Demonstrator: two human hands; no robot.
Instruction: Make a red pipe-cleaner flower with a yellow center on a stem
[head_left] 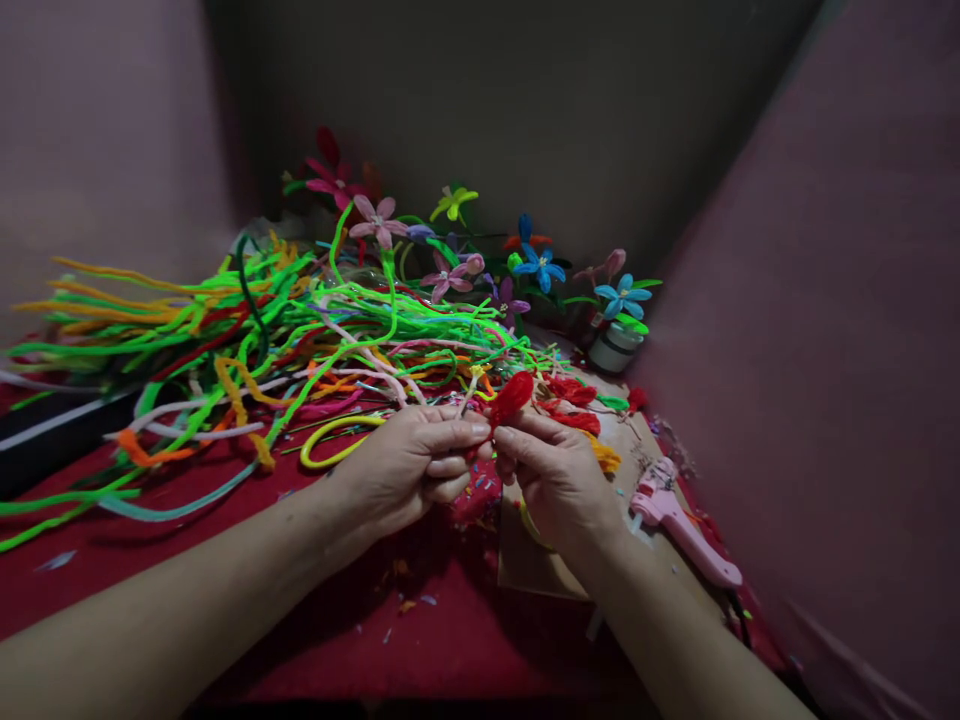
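Observation:
In the middle of the view my two hands meet at the fingertips. My right hand (559, 475) is closed in a pinch on the base of a red fuzzy pipe-cleaner petal (513, 393), which points up. My left hand (420, 455) is closed too, its thumb and forefinger against the base of the petal. A thin pale stem with a yellow tip (478, 372) rises just behind the left fingertips. More red petals (574, 391) and an orange-yellow piece (606, 456) lie right behind my right hand. The fingers hide where the parts join.
A big heap of pipe cleaners (420, 318), mostly green, covers the left and back. Finished flowers (379, 222) stand behind it, some near a small jar (616, 347). At right, a pink glue gun (682, 520) lies by a brown board (536, 560) on red cloth (315, 640).

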